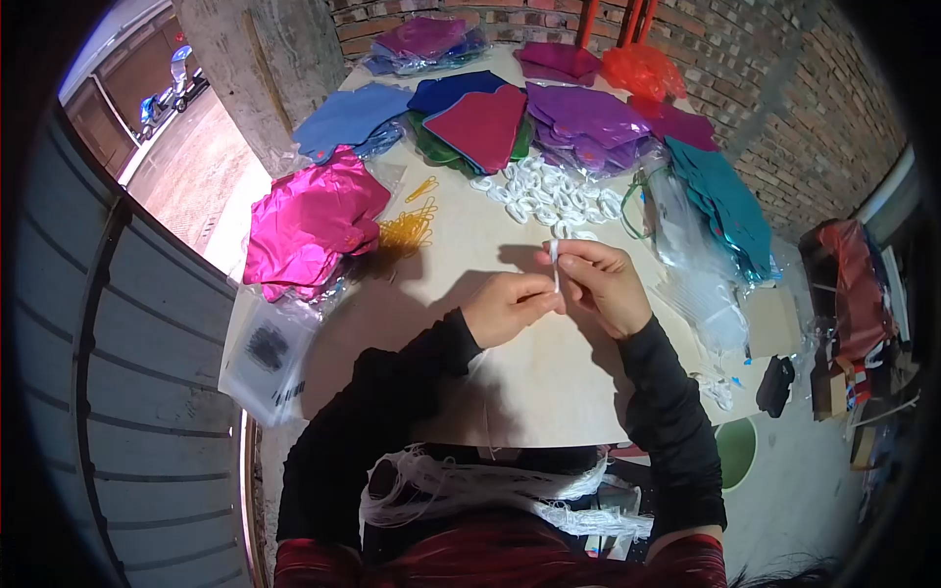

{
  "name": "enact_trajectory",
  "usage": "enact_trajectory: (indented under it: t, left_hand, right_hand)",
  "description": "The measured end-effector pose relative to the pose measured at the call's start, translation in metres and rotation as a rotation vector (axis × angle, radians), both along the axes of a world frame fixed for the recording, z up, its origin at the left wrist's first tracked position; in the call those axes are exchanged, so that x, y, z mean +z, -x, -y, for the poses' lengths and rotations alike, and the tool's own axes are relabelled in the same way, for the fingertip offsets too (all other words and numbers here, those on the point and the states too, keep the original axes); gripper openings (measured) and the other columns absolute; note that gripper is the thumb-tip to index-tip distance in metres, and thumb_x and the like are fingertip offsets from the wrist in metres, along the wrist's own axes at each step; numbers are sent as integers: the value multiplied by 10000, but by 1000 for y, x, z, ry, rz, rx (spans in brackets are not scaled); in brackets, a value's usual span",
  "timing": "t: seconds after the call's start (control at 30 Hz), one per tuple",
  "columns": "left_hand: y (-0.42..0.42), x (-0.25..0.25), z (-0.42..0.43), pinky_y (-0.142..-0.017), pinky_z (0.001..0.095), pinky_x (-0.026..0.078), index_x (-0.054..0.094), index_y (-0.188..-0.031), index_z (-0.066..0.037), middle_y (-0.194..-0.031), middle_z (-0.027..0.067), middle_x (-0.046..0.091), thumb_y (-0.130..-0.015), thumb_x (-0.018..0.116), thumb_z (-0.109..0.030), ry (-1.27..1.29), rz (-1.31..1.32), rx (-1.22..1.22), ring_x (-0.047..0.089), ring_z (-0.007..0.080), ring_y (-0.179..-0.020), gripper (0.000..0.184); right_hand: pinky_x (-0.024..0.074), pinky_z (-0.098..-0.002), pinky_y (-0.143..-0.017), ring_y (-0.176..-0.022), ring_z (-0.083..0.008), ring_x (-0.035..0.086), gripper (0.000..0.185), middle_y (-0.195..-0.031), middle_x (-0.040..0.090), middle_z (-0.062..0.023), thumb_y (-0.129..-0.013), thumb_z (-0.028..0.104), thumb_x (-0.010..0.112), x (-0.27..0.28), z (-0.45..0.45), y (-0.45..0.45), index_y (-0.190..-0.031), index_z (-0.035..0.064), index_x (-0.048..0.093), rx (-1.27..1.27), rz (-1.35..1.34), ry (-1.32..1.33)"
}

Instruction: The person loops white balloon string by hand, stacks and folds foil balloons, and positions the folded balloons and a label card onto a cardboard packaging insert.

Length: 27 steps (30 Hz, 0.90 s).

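Above the near middle of the table, a short length of white cord [556, 269] stands upright between my hands. My right hand [600, 279] has its thumb and fingers closed on the upper part of this cord. Slightly lower, my left hand [510, 308] is closed in a pinch at the cord's lower end. Just beyond my hands lies a heap of small coiled white cord bundles [559, 194]. On my lap rest loose hanks of white string [470, 480]. A thin strand seems to run down from my left hand over the table edge.
Stacks of folded fabric, blue [358, 118], red [478, 127], purple [588, 122] and teal [720, 201], line the table [529, 412]. Shiny pink fabric [314, 220] and yellow loops [407, 227] lie left. Plastic bags [706, 294] lie right; a green bucket [737, 453] stands below.
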State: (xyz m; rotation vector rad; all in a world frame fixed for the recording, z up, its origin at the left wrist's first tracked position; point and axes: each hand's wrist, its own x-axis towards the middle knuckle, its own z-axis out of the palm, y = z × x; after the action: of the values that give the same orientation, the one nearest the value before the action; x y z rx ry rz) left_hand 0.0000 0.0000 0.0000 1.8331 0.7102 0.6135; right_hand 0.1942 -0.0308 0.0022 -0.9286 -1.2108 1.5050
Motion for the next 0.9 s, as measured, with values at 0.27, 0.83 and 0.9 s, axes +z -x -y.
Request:
enact_trajectory:
  t: [0.27, 0.83, 0.9]
  left_hand:
    - [1, 14, 8, -458, 178, 373, 628, -912, -44, -621, -41, 509, -911, 476, -168, 224, -160, -249, 443, 33, -504, 196]
    - [1, 4, 3, -458, 202, 353, 584, -897, -13, -655, -2, 508, -948, 441, -197, 480, 143, -255, 410, 44, -477, 238]
    - [7, 6, -6, -459, 203, 361, 581, -896, -12, -660, 3, 508, -948, 439, -196, 515, 281, -158, 412, 46, -479, 238]
  right_hand:
    - [429, -200, -547, -514, -55, 460, 194, -857, 654, -85, -888, 70, 539, 13, 5, 2, -1032, -37, 611, -38, 169, -36]
    - [341, -193, -444, -497, -48, 444, 183, -802, 644, -90, -886, 80, 542, 8, 8, 3, -1005, -36, 618, -157, 394, -110]
    - [352, -181, -457, -523, -34, 461, 174, -805, 647, -83, -879, 89, 555, 10, 16, 0, -989, -24, 628, 73, 199, 53]
